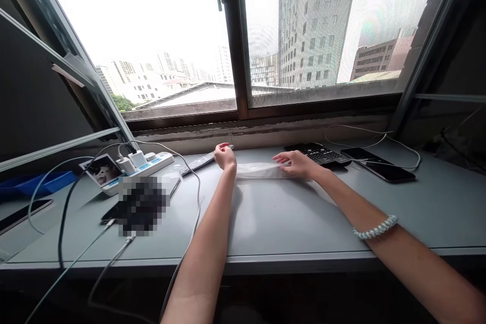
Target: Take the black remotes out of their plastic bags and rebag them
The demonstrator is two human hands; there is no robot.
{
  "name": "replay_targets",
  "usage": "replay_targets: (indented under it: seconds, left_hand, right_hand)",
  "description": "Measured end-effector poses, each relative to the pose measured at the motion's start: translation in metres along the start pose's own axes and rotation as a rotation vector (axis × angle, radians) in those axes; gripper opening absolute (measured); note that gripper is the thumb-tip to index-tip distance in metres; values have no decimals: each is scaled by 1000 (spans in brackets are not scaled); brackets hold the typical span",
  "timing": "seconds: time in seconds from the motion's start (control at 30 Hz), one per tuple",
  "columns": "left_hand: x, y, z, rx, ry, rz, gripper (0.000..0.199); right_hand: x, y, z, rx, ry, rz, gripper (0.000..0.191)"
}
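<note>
A clear, crinkled plastic bag (pixel 256 170) lies flat on the grey desk between my two hands. At its right end is my right hand (pixel 298 164), the thumb and fingers closed on the film near its upper edge. My left hand (pixel 225 157) is just past the bag's left end, fingers curled inward; what they hold, if anything, is hidden. Behind that hand a long, slim grey object like a remote control (pixel 201 162) lies slantwise, partly covered by the fingers.
Beyond my right hand is a black keypad device (pixel 321 154), with a dark phone (pixel 379 164) farther right under a white cable. At left stand a white power strip (pixel 154 162) with chargers, a picture card (pixel 102 169), a blue tray (pixel 49 183) and a blurred dark item (pixel 144 206). Cables cross the desk's front edge.
</note>
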State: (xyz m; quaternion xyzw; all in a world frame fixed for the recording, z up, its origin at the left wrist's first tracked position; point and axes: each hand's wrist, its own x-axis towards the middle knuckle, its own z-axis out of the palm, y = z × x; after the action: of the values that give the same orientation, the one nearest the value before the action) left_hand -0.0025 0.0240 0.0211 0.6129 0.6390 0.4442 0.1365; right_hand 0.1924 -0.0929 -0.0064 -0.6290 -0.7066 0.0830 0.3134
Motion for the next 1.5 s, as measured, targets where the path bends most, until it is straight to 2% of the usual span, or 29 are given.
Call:
replay_targets:
  seconds: [0.07, 0.1, 0.13, 0.2, 0.27, 0.3, 0.33, 0.4, 0.47, 0.6, 0.77, 1.03, 1.13, 1.27, 1.4, 1.5]
  left_hand:
    - [-9, 7, -4, -66, 138, 75, 28]
    - [-15, 12, -5, -79, 180, 171, 25]
    - [-24, 17, -5, -79, 167, 291, 24]
    - [-47, 28, -2, -44, 1, 597, 24]
    - [-75, 37, 3, 38, -257, 909, 20]
    - [-89, 42, 7, 92, -369, 1017, 19]
    - [-101, 45, 9, 144, -457, 1093, 18]
    - [-118, 50, 13, 225, -532, 1146, 19]
    - [-124, 51, 12, 258, -543, 1109, 22]
    - [-119, 47, 9, 277, -549, 1025, 25]
    - [-121, 45, 13, 387, -554, 938, 29]
    - [-119, 45, 12, 393, -493, 819, 28]
    - [-111, 47, 7, 378, -426, 806, 29]
    - [-91, 51, -8, 270, -264, 722, 28]
    - [-63, 48, -26, 191, -54, 501, 31]
    - [-40, 39, -37, 218, -44, 319, 34]
  right_hand:
    - [1, -2, 0, -44, 40, -6, 27]
    - [1, -3, -1, -75, 64, -5, 26]
    - [1, -3, -1, -105, 91, -2, 27]
    - [1, -4, -2, -146, 143, 1, 28]
    - [1, -3, -4, -152, 158, -17, 27]
    - [2, -3, -5, -149, 155, -27, 27]
    - [2, -2, -5, -147, 151, -31, 26]
    - [2, -1, -7, -143, 162, -14, 26]
    - [2, -1, -8, -134, 206, 20, 27]
    - [1, -4, -10, -137, 256, 55, 27]
    - [0, -8, -7, -155, 155, 15, 21]
    - [0, -10, -4, -165, 28, 2, 22]
    - [-1, -12, -3, -183, 7, -3, 20]
    - [1, -12, -1, -144, 87, -29, 18]
    - [5, -7, 3, -4, 107, -91, 17]
    - [6, -3, 6, 60, 34, -92, 14]
